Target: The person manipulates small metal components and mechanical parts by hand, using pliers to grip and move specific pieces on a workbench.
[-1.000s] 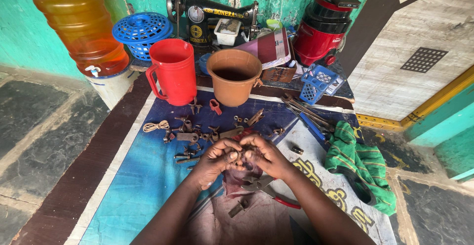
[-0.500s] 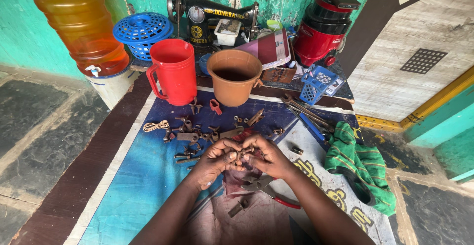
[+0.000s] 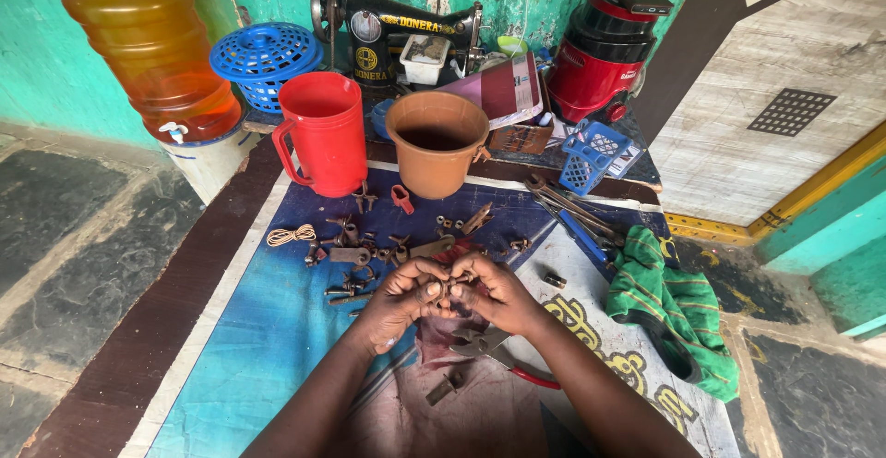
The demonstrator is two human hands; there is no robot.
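Small rusty metal part (image 3: 447, 287) sits pinched between the fingertips of both hands, held just above a blue printed mat (image 3: 268, 338) on a dark stone floor by a worn green wall. Left hand (image 3: 399, 299) and right hand (image 3: 494, 294) meet knuckle to knuckle, fingers curled tightly together. Rusty hardware pieces (image 3: 369, 255) lie scattered nearby; red-handled pliers (image 3: 498, 352) lie under the right wrist.

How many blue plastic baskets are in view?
2: a round blue basket upside down beside the orange water jug, and a small square blue basket below the red appliance. Clutter may hide others.
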